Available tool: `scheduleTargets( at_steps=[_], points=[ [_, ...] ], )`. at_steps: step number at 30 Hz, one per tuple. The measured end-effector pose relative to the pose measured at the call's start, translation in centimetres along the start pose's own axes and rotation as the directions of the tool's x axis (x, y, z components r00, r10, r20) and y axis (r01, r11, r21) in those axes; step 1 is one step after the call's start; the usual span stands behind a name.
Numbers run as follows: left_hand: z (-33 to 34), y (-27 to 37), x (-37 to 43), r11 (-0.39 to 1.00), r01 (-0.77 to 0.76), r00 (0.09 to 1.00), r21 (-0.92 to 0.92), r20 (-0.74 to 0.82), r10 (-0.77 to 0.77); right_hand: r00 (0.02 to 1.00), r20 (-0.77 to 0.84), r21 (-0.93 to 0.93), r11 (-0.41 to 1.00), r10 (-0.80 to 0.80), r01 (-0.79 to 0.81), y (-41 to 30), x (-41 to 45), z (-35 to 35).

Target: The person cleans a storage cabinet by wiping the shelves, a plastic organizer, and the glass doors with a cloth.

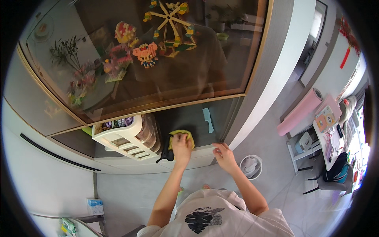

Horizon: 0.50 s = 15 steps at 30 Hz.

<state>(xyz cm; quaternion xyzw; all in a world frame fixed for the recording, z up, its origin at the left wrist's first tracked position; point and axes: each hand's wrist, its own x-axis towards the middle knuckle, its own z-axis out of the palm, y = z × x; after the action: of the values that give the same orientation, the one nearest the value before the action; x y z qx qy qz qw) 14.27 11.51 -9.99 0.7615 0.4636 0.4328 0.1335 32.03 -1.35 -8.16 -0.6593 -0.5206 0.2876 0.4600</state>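
My left hand [181,149] grips a yellow cloth [191,139] with a black part [167,152] and rests with it on the dark shelf [177,117] of a cabinet. Its fingers are bent into the cloth, and part of it is hidden under them. To the right, my right hand [224,155] hovers at the shelf's front edge, fingers loosely curled and apart, with nothing visible in them. A light blue comb [208,120] lies farther in on the shelf. Left of the cloth stands a cream plastic organizer [127,136] with clear drawers and small purple and dark items in its top.
Above the shelf is a gold-framed glass door [189,80], with a toy-brick Ferris wheel [168,17] and brick figures behind it. A white bin [251,167] with a liner stands on the floor at right. Beyond it are a pink roll [300,111], a desk and a chair [337,186].
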Motion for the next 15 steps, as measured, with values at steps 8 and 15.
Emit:
scheduleTargets(
  at_steps=[8,15],
  points=[
    [3.9,-1.8,-2.0,0.966,-0.063,0.994,0.251,0.103,0.038,0.999,0.031,-0.684,0.728,-0.035,0.046,-0.3,11.3,6.7],
    [2.9,-1.7,-2.3,0.973,-0.088,0.987,0.215,0.149,0.056,0.979,-0.010,-0.853,0.509,0.202,-0.114,0.8,17.2,8.4]
  ],
)
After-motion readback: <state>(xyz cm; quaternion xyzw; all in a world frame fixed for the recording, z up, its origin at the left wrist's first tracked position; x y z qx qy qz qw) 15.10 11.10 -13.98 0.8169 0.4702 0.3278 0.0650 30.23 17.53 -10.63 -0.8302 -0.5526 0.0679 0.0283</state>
